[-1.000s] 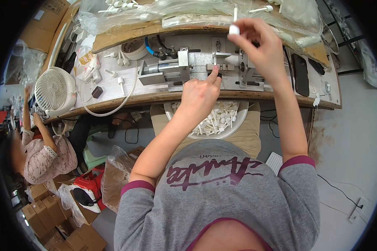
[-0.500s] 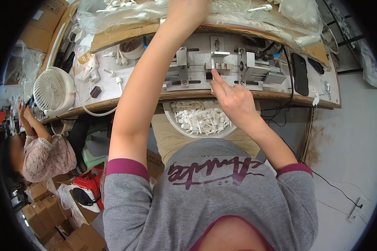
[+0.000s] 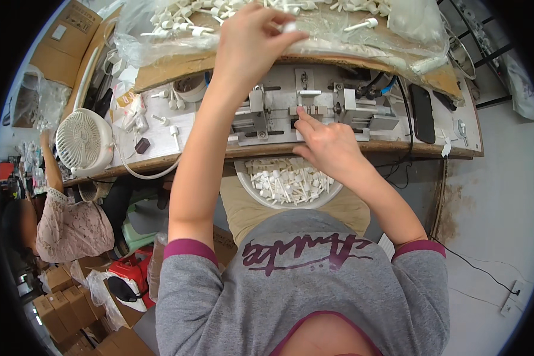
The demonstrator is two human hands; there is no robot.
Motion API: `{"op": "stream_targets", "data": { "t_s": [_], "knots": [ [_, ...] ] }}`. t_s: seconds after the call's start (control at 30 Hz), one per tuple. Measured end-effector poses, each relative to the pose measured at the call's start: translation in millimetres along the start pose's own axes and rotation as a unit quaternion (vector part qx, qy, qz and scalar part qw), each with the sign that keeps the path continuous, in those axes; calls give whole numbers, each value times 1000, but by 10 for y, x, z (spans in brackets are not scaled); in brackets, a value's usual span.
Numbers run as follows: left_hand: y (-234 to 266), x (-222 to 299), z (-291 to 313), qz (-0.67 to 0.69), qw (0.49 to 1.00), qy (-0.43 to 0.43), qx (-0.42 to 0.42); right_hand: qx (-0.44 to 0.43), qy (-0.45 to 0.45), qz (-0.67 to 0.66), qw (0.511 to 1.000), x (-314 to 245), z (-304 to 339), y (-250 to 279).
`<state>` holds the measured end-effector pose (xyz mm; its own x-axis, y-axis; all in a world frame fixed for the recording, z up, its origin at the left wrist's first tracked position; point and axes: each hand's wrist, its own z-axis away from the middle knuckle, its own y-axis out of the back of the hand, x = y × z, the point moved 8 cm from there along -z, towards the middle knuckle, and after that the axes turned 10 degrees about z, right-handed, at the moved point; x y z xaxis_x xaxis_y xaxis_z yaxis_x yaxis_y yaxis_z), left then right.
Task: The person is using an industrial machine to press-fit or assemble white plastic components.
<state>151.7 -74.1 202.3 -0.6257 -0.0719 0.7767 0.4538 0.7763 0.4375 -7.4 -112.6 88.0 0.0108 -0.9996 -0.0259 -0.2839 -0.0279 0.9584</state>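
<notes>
My left hand is raised over the far heap, thumb and fingers closed on a small white plastic part, mostly hidden by the fingers. Beneath it, a heap of white plastic parts with round heads and thin stems lies on clear film. At the metal clamping fixture, my right hand has its index finger stretched to the small slotted block. Its thumb stands apart, and nothing shows in its grasp. A bowl of similar white parts rests on my lap, below the bench edge.
A white fan stands at the bench's left end, near loose white parts and a small dark block. To the right lie a black phone and hanging cables. Cardboard overhangs the fixture's far side. Another person sits at left.
My left hand has come back nearer from the far heap, now with a white part between its fingers. The white stem visible at the fixture by my right fingertip no longer shows.
</notes>
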Motion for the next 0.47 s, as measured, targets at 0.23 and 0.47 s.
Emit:
{"op": "stream_targets", "data": {
  "t_s": [0.23,0.47],
  "knots": [
    [127,45,910,57,996,-48,54,193,-133,-199,952,838,-920,969],
    [-375,107,1553,-62,992,-101,-46,2,-160,27,987,1120,-2573,90]
  ]
}}
